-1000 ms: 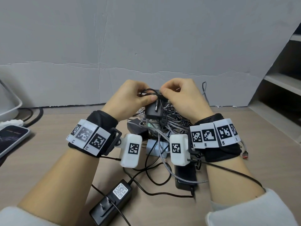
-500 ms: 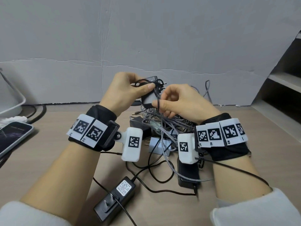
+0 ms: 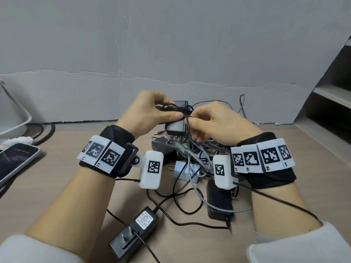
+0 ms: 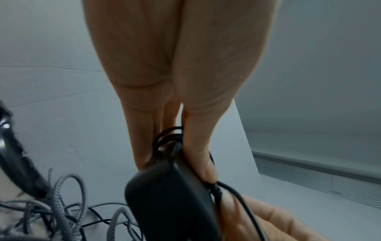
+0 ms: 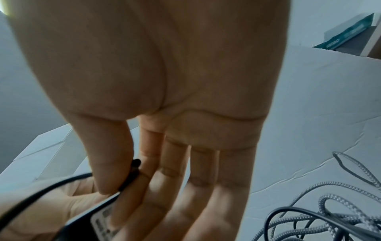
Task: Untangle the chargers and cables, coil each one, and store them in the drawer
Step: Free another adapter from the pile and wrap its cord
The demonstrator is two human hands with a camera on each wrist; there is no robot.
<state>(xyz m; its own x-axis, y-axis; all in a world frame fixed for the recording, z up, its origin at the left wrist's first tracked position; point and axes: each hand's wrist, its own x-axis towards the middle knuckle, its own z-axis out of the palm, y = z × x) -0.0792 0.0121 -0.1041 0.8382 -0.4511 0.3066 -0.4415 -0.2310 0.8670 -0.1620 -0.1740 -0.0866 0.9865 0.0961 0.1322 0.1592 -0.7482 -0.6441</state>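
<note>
Chargers and cables are mostly one big knot (image 3: pixel 191 154) on the wooden desk (image 3: pixel 57 186) in front of you, grey braided leads tangled with thin black ones. You've got one black charger (image 3: pixel 175 127) lifted just above the heap: your left hand (image 3: pixel 146 112) grips it, thumb clamped over a few loops of its thin black cable (image 3: pixel 174 108). In the left wrist view the charger (image 4: pixel 171 199) sits under that thumb, loops bunched behind it. Your right hand (image 3: pixel 214 122) pinches the same black cable (image 5: pixel 131 177) between thumb and forefinger, right beside the charger, other fingers loosely spread. Nearer to you a second black charger (image 3: pixel 135 235) with a white label lies flat, prongs up, and another black brick (image 3: pixel 219 202) sits by your right wrist with a braided lead draped across it. A phone (image 3: pixel 16 162) lies at the desk's far left
</note>
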